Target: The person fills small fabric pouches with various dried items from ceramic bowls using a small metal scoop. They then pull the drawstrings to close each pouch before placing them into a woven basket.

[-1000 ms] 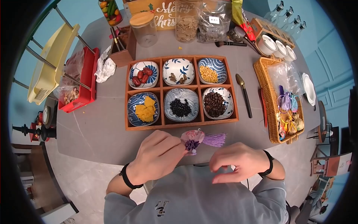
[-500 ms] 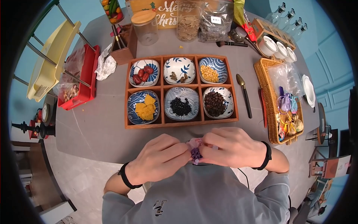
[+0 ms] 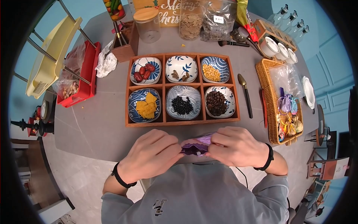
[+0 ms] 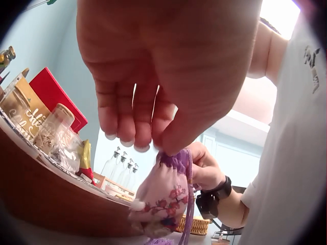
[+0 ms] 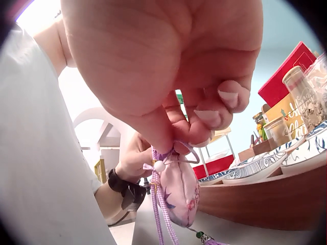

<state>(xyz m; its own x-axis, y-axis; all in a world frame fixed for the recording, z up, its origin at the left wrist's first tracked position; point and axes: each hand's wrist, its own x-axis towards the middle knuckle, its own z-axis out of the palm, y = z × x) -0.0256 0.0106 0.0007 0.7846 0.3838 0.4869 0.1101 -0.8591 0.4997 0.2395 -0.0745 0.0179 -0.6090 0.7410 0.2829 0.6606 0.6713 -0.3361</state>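
Note:
A small pink drawstring pouch (image 3: 194, 142) with a purple rim is held up at the front of the table, its mouth spread so the dark inside shows. My left hand (image 3: 151, 154) pinches one side of the rim between thumb and fingertips. The opposite side is pinched by my right hand (image 3: 239, 148). Red blossoms decorate the pouch body (image 4: 166, 196) in the left wrist view. Purple cords (image 5: 159, 217) with a white bead (image 5: 160, 166) hang down beside it in the right wrist view, and part of a purple tassel (image 5: 214, 242) shows below.
Beyond my hands a wooden divided tray (image 3: 182, 122) holds patterned bowls of red dates, yellow pieces, black beans, brown beans and corn-like kernels. A spoon (image 3: 245, 95) lies right of it, then a wicker basket (image 3: 273, 127). A red bin (image 3: 87, 84) stands left.
The right hand came in from the right and took hold of the pouch's rim opposite the left hand. The gathered mouth has been pulled apart and now gapes.

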